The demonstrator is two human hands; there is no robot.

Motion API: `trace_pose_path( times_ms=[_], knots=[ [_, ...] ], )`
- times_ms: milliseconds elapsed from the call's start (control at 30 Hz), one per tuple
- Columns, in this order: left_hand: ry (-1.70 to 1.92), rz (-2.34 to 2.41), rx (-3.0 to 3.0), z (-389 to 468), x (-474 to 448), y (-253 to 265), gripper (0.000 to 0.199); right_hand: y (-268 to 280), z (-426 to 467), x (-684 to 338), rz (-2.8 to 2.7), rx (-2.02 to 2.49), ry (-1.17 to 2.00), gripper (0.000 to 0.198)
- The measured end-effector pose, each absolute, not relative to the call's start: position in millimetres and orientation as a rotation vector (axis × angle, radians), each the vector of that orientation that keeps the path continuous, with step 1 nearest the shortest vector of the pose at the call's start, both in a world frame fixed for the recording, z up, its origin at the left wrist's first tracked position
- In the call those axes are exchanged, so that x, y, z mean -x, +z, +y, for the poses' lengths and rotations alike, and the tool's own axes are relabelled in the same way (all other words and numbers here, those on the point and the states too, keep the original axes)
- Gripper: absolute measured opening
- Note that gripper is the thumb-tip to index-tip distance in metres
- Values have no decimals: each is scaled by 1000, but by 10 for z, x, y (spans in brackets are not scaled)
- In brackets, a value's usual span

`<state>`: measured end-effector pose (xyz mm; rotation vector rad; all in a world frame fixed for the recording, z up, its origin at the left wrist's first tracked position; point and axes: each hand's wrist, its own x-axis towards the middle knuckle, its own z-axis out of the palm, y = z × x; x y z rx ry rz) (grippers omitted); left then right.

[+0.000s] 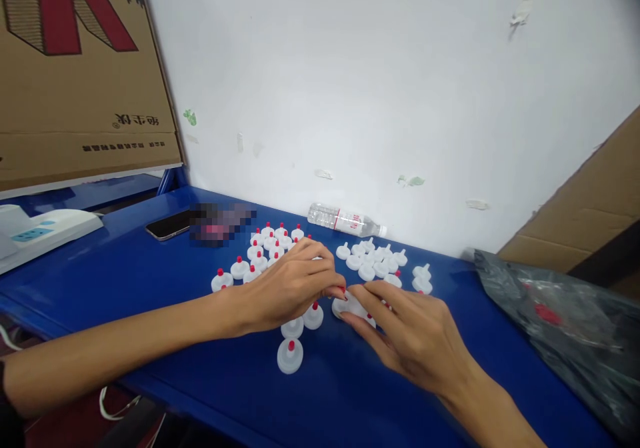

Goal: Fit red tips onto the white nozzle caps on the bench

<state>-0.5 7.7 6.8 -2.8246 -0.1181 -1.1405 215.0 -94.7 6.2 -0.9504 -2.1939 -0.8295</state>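
Observation:
My right hand grips the rim of a white nozzle cap between thumb and fingers, just above the table. From the left, my left hand reaches over and pinches a small red tip at the top of that cap. Several white nozzle caps with red tips stand upright to the left of and behind my left hand, which partly hides them. A red-tipped cap stands closest to me. Behind my right hand lies a group of white nozzle caps, mostly without red tips.
A clear plastic bottle lies by the wall. A phone is at the back left, near a white device. On the right, a clear bag with red pieces rests on a grey plastic sheet. A large cardboard box stands left.

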Motion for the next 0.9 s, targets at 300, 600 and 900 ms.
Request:
trace_pose_path(
  times_ms=[300, 600, 900],
  knots=[
    [-1151, -78, 2966, 47, 21, 62, 16, 54, -939, -2099, -2202, 912, -905, 20],
    [-1205, -88, 2978, 84, 25, 103, 12, 119, -924, -2159, -2173, 977, -931, 17],
    [-729, -292, 3019, 367, 126, 3, 12, 270, -903, -2739, -1805, 1817, -870, 16]
  ],
)
